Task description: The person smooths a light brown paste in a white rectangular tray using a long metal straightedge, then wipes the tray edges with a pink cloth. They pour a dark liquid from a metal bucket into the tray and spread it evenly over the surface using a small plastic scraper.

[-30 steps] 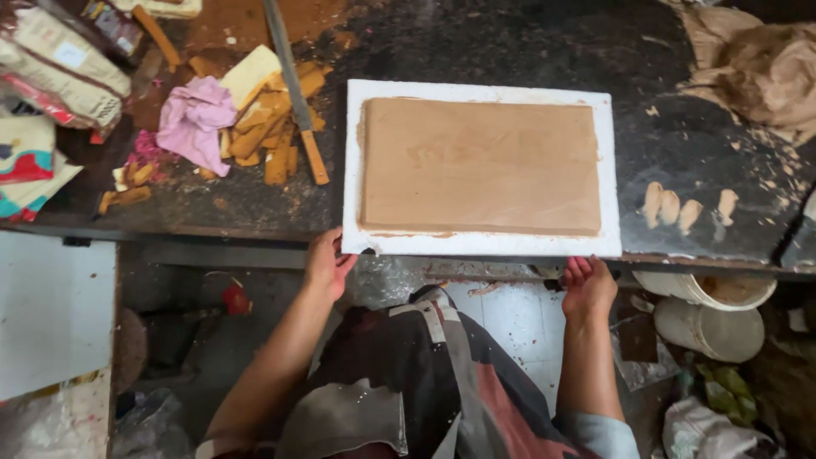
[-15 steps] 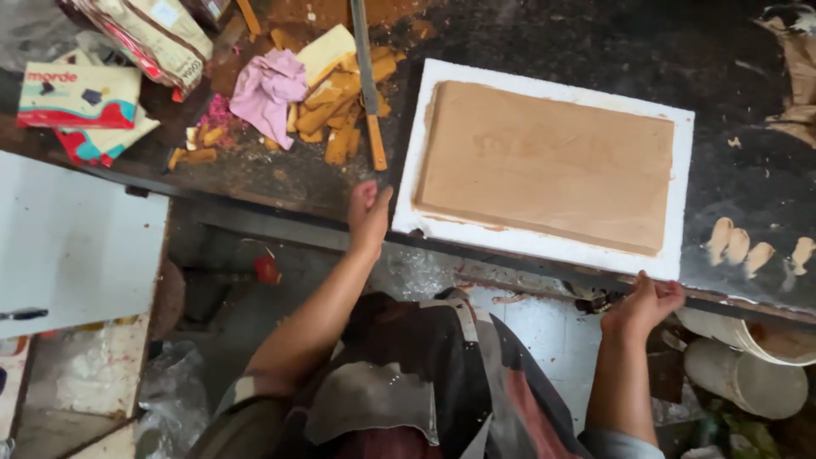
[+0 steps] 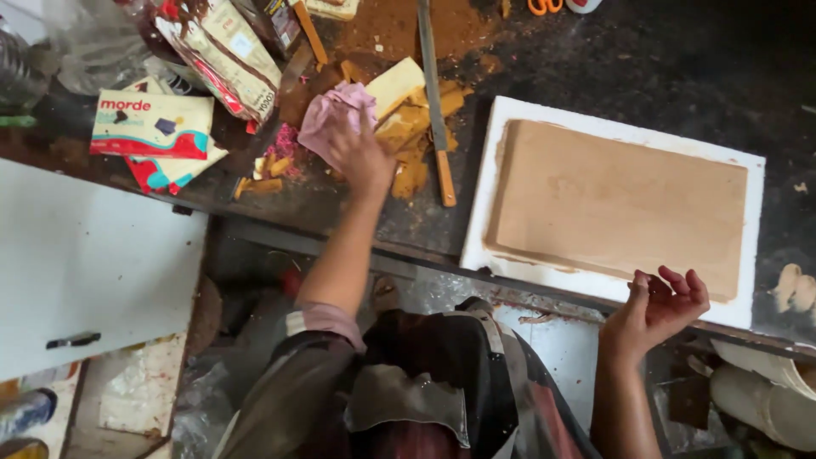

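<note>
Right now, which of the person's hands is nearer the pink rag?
Left. The left hand rests on the pink rag; the right hand hangs far off, by the white tray.

Dim, even light; slight motion blur throughout.

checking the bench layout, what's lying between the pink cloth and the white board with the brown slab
In the head view, yellow-brown chunks and a long flat blade tool with a wooden handle lie between the pink cloth, under the left hand, and the white board.

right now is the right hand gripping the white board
No, the right hand hangs open at the edge of the white board.
</note>
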